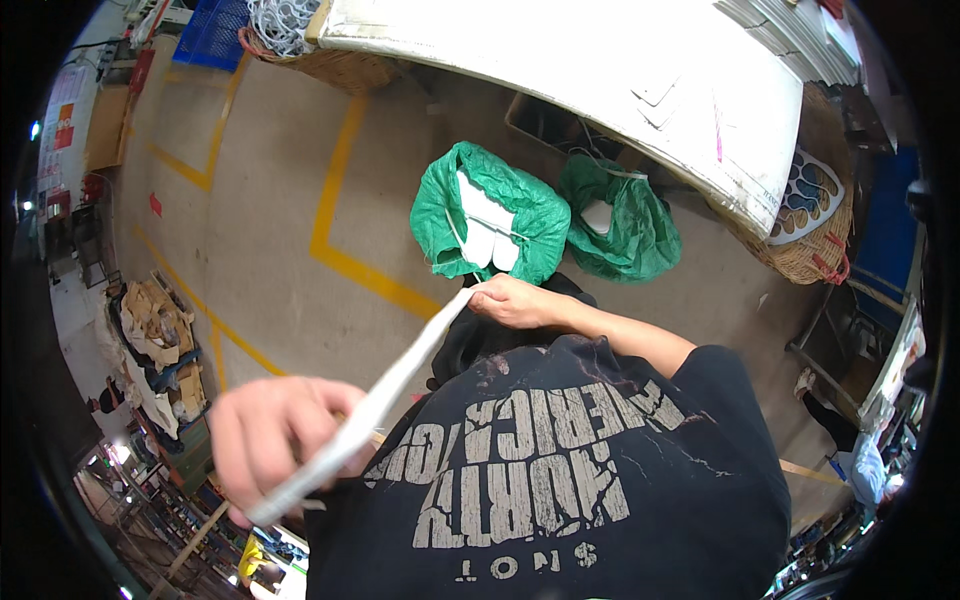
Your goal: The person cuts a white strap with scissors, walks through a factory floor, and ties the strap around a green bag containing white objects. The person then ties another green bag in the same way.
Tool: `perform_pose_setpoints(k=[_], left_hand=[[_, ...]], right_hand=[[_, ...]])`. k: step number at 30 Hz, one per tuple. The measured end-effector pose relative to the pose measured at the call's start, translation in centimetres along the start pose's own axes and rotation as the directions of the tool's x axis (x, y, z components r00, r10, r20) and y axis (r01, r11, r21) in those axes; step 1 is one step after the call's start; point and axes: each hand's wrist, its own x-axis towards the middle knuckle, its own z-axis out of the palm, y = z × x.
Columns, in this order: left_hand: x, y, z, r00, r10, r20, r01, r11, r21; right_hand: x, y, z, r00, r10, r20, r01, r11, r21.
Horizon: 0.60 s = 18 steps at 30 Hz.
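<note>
Two hands (510, 303), long pale strip (390, 385), crinkled sacks (540, 207)

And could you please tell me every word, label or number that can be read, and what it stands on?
Shirt: large, pale, cracked block letters; readable, but I won't copy the wording.
Table: faint print at the right corner, too small to read.
Wall sheets, left: too blurred to read.
</note>
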Motion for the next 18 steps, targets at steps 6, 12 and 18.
perform_pose_setpoints(k=[6,12,18], left_hand=[[-2.6,-3.0,-8.1,0.684,0.117,-0.720,0.217,0.910,0.354],[-6.4,-21.0,-19.7,0.537,-0.195,-0.821,0.832,-0.038,0.553],[-9.7,-37.6,-23.9,0.699,-0.383,-0.603,0.385,-0.509,0.770]], right_hand=[[-3.0,-8.3,0.0,0.975,0.215,0.054,-0.219,0.971,0.097],[-3.9,-11.8,0.6,0.995,-0.008,0.096,-0.003,0.993,0.118],[-8.3,-8.3,-0.7,0.956,0.244,-0.160,-0.132,0.851,0.507]])
